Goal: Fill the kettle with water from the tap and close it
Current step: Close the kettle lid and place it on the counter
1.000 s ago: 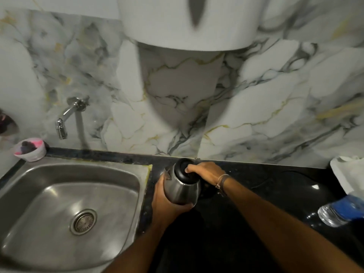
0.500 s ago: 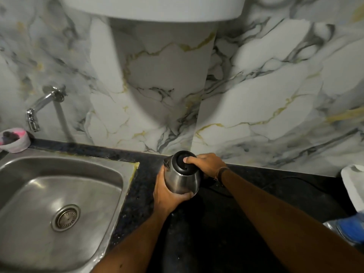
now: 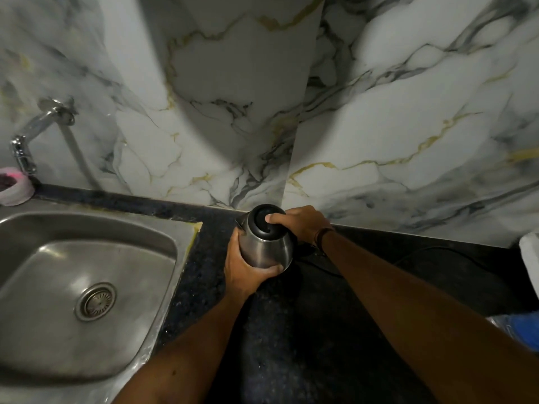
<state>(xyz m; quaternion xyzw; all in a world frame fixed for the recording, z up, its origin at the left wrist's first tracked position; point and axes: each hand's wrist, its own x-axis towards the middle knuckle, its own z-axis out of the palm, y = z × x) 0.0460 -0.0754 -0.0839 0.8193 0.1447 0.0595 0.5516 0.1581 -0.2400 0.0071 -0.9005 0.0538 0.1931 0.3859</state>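
Kettle (image 3: 267,243): steel, black lid shut, on the dark tabletop (image 3: 335,330) at 3 o'clock of the sink (image 3: 87,287). Left hand (image 3: 248,272) grip wraps its body; right hand (image 3: 303,223) grips the handle, thumb on lid. Step: lifting, likely. Next: open lid, carry toward tap (image 3: 32,135) at 10 o'clock.

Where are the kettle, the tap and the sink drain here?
kettle (image 3: 267,252): head view, on its steel body.
tap (image 3: 22,153): head view, on its spout end.
sink drain (image 3: 95,301): head view, on the strainer's middle.
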